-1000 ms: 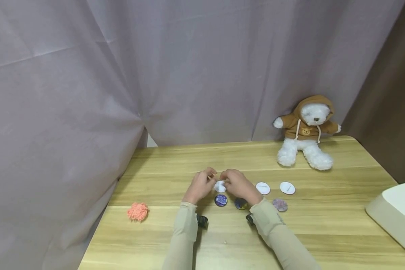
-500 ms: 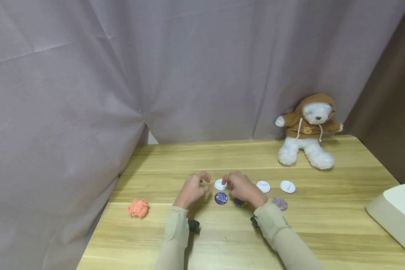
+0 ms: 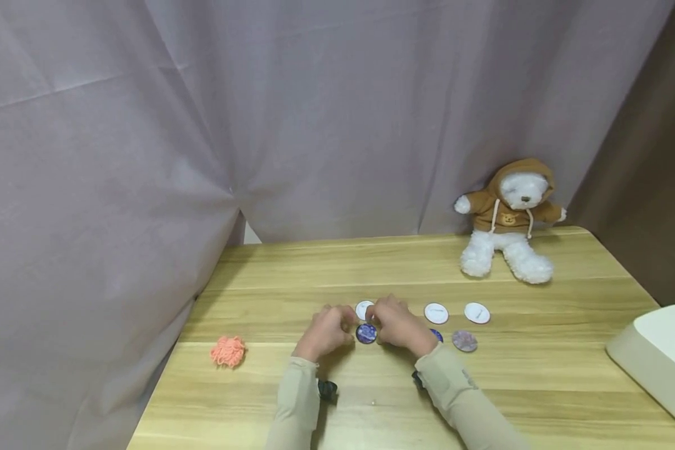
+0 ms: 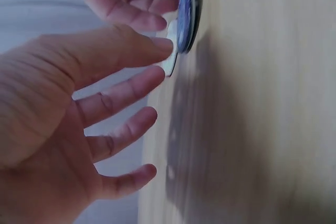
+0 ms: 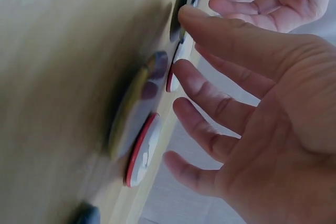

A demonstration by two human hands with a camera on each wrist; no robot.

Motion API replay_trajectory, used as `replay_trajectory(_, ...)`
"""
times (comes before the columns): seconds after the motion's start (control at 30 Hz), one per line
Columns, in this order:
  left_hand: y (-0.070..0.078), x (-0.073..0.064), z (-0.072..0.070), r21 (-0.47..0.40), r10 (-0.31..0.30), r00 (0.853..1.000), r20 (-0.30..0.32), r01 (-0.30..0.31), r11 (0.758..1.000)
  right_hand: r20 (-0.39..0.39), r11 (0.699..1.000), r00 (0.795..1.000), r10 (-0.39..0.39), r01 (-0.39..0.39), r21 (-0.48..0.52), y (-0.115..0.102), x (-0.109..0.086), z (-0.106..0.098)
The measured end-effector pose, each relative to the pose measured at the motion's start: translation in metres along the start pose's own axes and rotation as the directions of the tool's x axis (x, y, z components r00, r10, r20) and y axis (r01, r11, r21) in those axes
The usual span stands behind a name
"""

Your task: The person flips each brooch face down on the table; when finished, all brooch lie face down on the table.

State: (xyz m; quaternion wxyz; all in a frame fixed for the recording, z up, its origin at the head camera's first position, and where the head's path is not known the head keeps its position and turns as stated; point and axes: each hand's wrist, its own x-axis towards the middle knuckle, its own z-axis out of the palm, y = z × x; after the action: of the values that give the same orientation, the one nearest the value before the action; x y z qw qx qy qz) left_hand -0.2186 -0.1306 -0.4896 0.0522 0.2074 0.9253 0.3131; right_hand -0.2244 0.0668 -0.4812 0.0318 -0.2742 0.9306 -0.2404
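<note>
A blue-purple swirl-patterned button badge point(image 3: 366, 334) lies on the table between my two hands. My left hand point(image 3: 325, 331) is at its left; in the left wrist view the thumb tip is close to the badge's edge, the other fingers loosely spread. From the right comes my right hand point(image 3: 398, 324), its thumb tip overlapping the badge's edge in the right wrist view and its fingers loosely bent. Just behind sits a white badge point(image 3: 363, 309), back side up. Under the right hand lies a yellow and purple badge point(image 5: 131, 114), hidden in the head view.
Two more white-backed badges point(image 3: 436, 313) lie to the right, with a dark blue badge point(image 3: 437, 335) and a pale purple badge point(image 3: 464, 341) nearer. Coral yarn point(image 3: 228, 352) lies left. A hooded teddy bear point(image 3: 508, 219) sits at the back; a white box point(image 3: 660, 362) stands right.
My left hand first drew away from the white badge, then came in beside the swirl-patterned one. My right hand shifted slightly nearer, toward the same badge. The badges stay in place.
</note>
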Motion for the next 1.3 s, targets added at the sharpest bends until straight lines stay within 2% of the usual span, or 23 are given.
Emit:
replay_trajectory(0.27,0.0,0.002,0.009,0.063,-0.006,1.0,-0.005,0.006,0.998,0.001,0.999,1.0,-0.004,0.004,-0.046,-0.003,0.0,0.005)
replay_trajectory(0.47,0.003,0.003,0.008,0.079,0.014,1.0,-0.01,-0.013,0.997,-0.002,1.0,1.0,-0.029,0.029,0.001,-0.004,0.003,0.003)
replay_trajectory(0.77,0.003,0.003,0.005,0.077,0.021,1.0,-0.021,-0.019,0.997,0.007,0.998,0.998,-0.06,0.061,-0.024,-0.002,0.003,0.001)
replay_trajectory(1.13,0.002,0.002,0.003,0.055,0.023,0.999,-0.028,-0.022,0.998,0.03,0.997,0.998,-0.062,0.061,0.045,0.004,0.002,-0.003)
replay_trajectory(1.3,0.003,0.002,0.001,0.03,0.029,0.998,-0.047,-0.028,0.999,-0.007,0.992,0.993,-0.117,0.117,0.053,0.007,0.003,-0.002)
